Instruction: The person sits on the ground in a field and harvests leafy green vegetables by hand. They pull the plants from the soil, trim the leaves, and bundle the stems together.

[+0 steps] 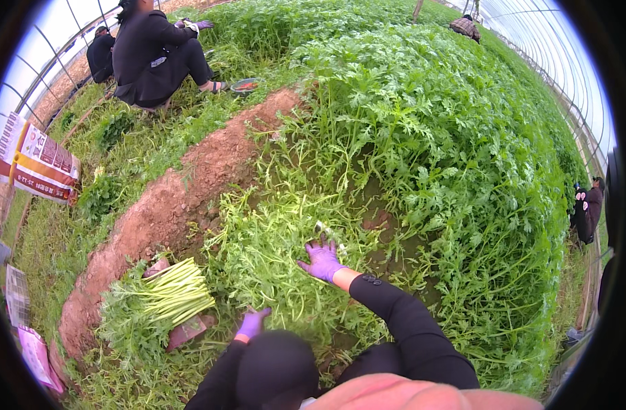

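Note:
My right hand (321,261), in a purple glove, is spread with fingers apart over loose cut greens (272,256) on the ground. Just beyond its fingertips lies a small white and dark object (319,226), too small to name. My left hand (252,324), also in a purple glove, is low beside my knee; something thin shows by its fingers, and its grip is partly hidden. Left of it lies a bundle of leafy greens with pale cut stems (179,292), on a reddish flat piece (186,333) that may be a brick.
Tall leafy greens (420,128) stand ahead and right. A bare soil ridge (164,210) runs along the left. Beyond it stand a printed sack (39,161), a squatting person (149,56) and a basin (246,86). Other people crouch farther off, under the tunnel's hoops.

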### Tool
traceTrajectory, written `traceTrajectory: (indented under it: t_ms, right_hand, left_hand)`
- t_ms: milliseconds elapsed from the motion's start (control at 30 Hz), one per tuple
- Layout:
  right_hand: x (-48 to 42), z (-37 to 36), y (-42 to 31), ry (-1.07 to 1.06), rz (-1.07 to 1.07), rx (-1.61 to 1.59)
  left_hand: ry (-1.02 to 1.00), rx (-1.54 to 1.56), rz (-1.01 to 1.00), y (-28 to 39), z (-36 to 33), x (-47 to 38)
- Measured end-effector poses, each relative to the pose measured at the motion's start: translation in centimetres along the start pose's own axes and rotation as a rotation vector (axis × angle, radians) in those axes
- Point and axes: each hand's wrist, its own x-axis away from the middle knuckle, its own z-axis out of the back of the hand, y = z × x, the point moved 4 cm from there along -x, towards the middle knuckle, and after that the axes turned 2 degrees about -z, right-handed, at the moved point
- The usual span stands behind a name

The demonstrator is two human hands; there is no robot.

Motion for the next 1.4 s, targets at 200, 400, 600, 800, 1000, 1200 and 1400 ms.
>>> traceTrajectory:
  t_ms: [200,400,600,800,1000,1200,1400]
  right_hand:
    - [2.5,0.1,-0.3,-0.022,0.111,-0.156]
    - [9.1,2.8,3.1,0.019,0.104,-0.132]
    - [16.1,2.3,7.7,0.026,-0.18,-0.048]
    - [16.7,-2.4,11.5,-0.138,-0.371,-0.115]
    - [18.5,-0.5,13.7,0.058,-0.364,-0.342]
    - [29.8,-0.1,19.7,0.56,-0.47,-0.588]
    - [37.6,-5.8,35.0,0.714,-1.299,-0.449]
  left_hand:
    - [-0.224,-0.724,-0.335,-1.3,-0.4,-0.1]
    - [-0.187,-0.707,-0.559,1.8,-2.1,-1.4]
    - [-0.453,-0.559,-0.392,3.6,-8.0,-2.6]
    - [-0.559,-0.619,-0.422,5.3,-11.8,-3.5]
    - [-0.676,-0.568,-0.185,6.3,-10.3,-4.5]
    - [-0.378,-0.283,0.269,18.1,-0.9,-2.0]
    - [-0.202,-0.408,-0.524,38.8,-1.9,5.6]
